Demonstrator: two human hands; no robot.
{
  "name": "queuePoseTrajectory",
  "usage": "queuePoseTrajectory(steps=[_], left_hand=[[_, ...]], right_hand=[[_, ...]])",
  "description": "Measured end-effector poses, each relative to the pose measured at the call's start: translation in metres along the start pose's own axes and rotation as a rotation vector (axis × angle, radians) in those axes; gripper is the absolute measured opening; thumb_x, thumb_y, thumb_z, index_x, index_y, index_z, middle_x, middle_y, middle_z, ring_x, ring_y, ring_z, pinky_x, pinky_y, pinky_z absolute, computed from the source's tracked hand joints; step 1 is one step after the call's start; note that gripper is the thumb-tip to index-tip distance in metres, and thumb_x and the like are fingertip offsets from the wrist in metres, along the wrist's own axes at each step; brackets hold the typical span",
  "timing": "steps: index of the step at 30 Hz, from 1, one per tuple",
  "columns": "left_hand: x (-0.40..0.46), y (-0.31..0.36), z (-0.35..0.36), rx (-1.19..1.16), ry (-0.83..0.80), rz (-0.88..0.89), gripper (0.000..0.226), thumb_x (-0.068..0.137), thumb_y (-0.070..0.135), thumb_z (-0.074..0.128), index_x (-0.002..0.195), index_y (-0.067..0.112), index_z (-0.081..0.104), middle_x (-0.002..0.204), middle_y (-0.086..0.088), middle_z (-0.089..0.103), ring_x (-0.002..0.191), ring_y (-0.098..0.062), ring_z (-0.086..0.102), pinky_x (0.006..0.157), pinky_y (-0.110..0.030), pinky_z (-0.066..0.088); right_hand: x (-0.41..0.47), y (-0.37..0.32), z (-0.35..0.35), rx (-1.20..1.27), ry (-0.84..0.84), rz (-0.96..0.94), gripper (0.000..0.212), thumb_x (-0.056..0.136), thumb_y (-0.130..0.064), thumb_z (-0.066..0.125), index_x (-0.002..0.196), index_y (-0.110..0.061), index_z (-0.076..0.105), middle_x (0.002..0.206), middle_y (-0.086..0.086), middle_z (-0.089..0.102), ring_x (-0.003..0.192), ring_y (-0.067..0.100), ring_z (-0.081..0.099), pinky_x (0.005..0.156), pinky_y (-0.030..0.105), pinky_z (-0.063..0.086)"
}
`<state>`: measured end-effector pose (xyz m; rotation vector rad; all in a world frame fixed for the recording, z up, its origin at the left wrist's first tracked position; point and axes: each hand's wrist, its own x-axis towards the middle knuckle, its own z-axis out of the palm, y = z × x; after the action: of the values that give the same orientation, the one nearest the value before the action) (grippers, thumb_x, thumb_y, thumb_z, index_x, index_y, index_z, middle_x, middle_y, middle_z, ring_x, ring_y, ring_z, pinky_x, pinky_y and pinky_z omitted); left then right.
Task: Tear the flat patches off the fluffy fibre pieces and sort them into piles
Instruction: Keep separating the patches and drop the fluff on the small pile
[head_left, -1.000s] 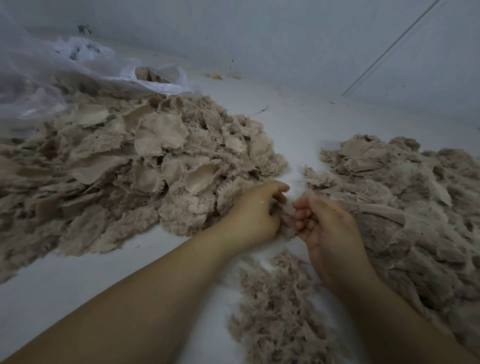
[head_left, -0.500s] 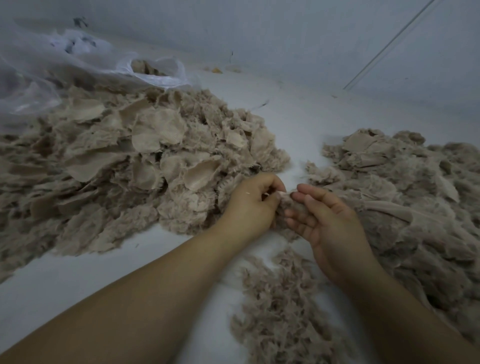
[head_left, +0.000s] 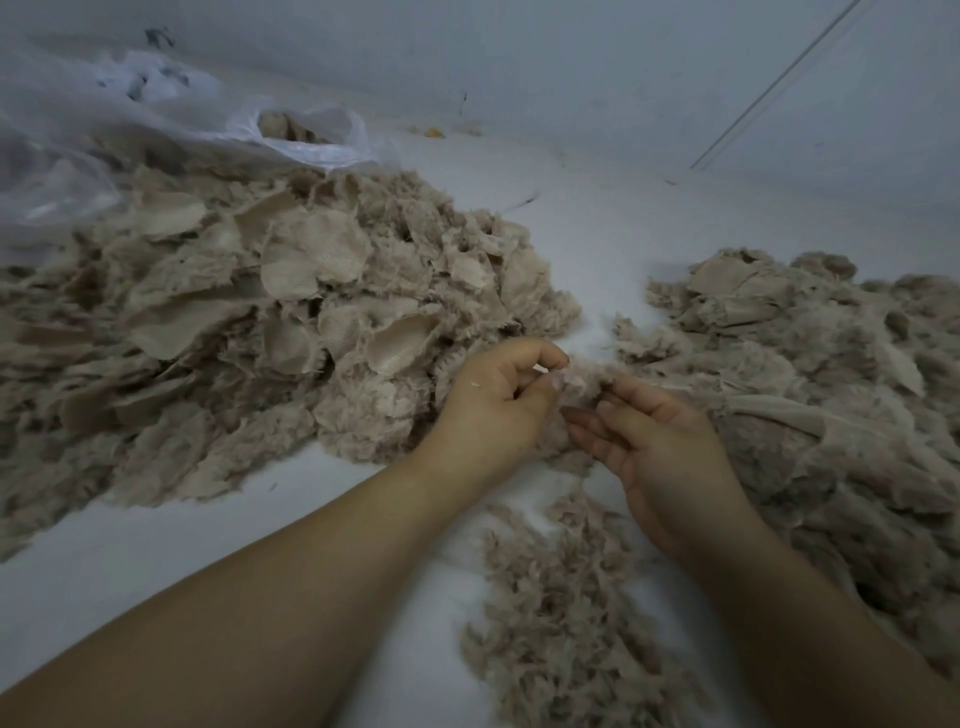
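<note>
Between my hands sits a small beige fluffy fibre piece. My left hand pinches its left edge with thumb and forefinger. My right hand cups it from the right, palm up, fingers under and against it. A big heap of fibre pieces with flat woven patches fills the left side. Another large beige heap lies on the right. A smaller pile of loose shredded fluff lies near me, between my forearms.
A clear plastic bag holding more beige material lies at the back left, behind the left heap. Everything rests on a white surface that meets a grey wall at the back.
My hands rose slightly and the right hand turned palm up, its fingers spreading under the fibre piece. The left thumb and forefinger closed tighter on the piece's edge.
</note>
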<state>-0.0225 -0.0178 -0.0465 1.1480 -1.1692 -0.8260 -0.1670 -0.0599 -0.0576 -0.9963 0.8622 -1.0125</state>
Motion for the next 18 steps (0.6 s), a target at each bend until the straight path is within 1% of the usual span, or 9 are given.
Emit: queuePoseTrajectory(steps=[4, 5, 6, 8, 10, 13, 15, 16, 18], left_hand=[[-0.001, 0.003, -0.005, -0.018, 0.039, 0.047, 0.026, 0.091, -0.006, 0.059, 0.082, 0.018, 0.067, 0.064, -0.030, 0.058, 0.060, -0.021, 0.044, 0.059, -0.031, 0.038], [-0.002, 0.003, -0.007, -0.013, 0.049, 0.071, 0.027, 0.090, -0.007, 0.059, 0.082, 0.017, 0.068, 0.069, -0.034, 0.059, 0.062, -0.021, 0.047, 0.061, -0.031, 0.040], [-0.003, 0.003, -0.010, 0.003, 0.047, 0.098, 0.024, 0.090, -0.007, 0.059, 0.084, 0.014, 0.070, 0.069, -0.031, 0.061, 0.061, -0.019, 0.048, 0.061, -0.028, 0.042], [-0.006, 0.003, -0.016, 0.055, 0.029, 0.156, 0.016, 0.091, -0.002, 0.058, 0.089, 0.006, 0.071, 0.066, -0.011, 0.061, 0.058, -0.012, 0.048, 0.058, -0.021, 0.041], [-0.006, 0.002, -0.022, 0.101, 0.028, 0.190, 0.017, 0.091, 0.006, 0.052, 0.087, 0.007, 0.069, 0.061, 0.005, 0.056, 0.052, -0.006, 0.046, 0.053, -0.020, 0.039], [-0.005, 0.001, -0.026, 0.208, -0.016, 0.234, 0.017, 0.091, 0.003, 0.049, 0.086, 0.004, 0.065, 0.065, 0.001, 0.061, 0.058, -0.006, 0.056, 0.058, -0.021, 0.047], [-0.008, -0.002, -0.023, 0.271, -0.021, 0.272, 0.016, 0.091, 0.000, 0.050, 0.088, 0.002, 0.065, 0.070, 0.004, 0.063, 0.059, 0.002, 0.057, 0.059, -0.016, 0.047], [-0.009, -0.003, -0.021, 0.257, -0.014, 0.260, 0.015, 0.092, -0.001, 0.051, 0.089, 0.005, 0.065, 0.067, 0.004, 0.062, 0.054, 0.001, 0.057, 0.055, -0.017, 0.049], [-0.011, -0.004, -0.018, 0.116, -0.006, 0.162, 0.019, 0.095, -0.004, 0.050, 0.094, 0.010, 0.063, 0.066, -0.001, 0.064, 0.049, -0.015, 0.064, 0.048, -0.025, 0.052]], right_hand=[[0.000, 0.001, -0.001, -0.013, 0.025, -0.008, 0.036, 0.098, 0.005, 0.051, 0.133, -0.002, 0.057, 0.115, 0.015, 0.072, 0.097, 0.023, 0.074, 0.075, 0.025, 0.060], [0.000, 0.002, 0.000, -0.023, 0.031, -0.011, 0.037, 0.097, 0.005, 0.052, 0.134, -0.001, 0.056, 0.117, 0.015, 0.071, 0.098, 0.023, 0.074, 0.076, 0.026, 0.060], [0.001, 0.002, 0.000, -0.035, 0.036, -0.013, 0.038, 0.097, 0.005, 0.053, 0.135, -0.001, 0.055, 0.118, 0.015, 0.071, 0.100, 0.022, 0.073, 0.077, 0.026, 0.060], [0.002, 0.003, 0.002, -0.045, 0.064, -0.012, 0.041, 0.097, 0.004, 0.054, 0.138, -0.001, 0.052, 0.119, 0.011, 0.069, 0.102, 0.021, 0.072, 0.077, 0.026, 0.060], [0.003, 0.003, 0.001, -0.045, 0.088, -0.014, 0.039, 0.098, 0.001, 0.054, 0.137, -0.003, 0.053, 0.118, 0.008, 0.069, 0.101, 0.019, 0.071, 0.077, 0.027, 0.061], [0.002, 0.002, 0.001, -0.082, 0.061, -0.054, 0.026, 0.097, -0.005, 0.058, 0.123, -0.010, 0.063, 0.107, 0.006, 0.075, 0.097, 0.019, 0.073, 0.080, 0.033, 0.060], [0.001, 0.003, 0.002, -0.102, 0.038, -0.097, 0.015, 0.097, -0.009, 0.060, 0.102, -0.017, 0.071, 0.092, 0.002, 0.075, 0.086, 0.017, 0.072, 0.074, 0.032, 0.059], [0.000, 0.004, 0.003, -0.122, 0.029, -0.124, 0.018, 0.098, -0.012, 0.059, 0.091, -0.021, 0.073, 0.085, 0.001, 0.073, 0.082, 0.016, 0.070, 0.070, 0.030, 0.058], [-0.001, 0.005, 0.006, -0.181, 0.007, -0.161, 0.027, 0.100, -0.018, 0.056, 0.083, -0.026, 0.075, 0.085, 0.002, 0.073, 0.079, 0.017, 0.069, 0.066, 0.027, 0.057]])
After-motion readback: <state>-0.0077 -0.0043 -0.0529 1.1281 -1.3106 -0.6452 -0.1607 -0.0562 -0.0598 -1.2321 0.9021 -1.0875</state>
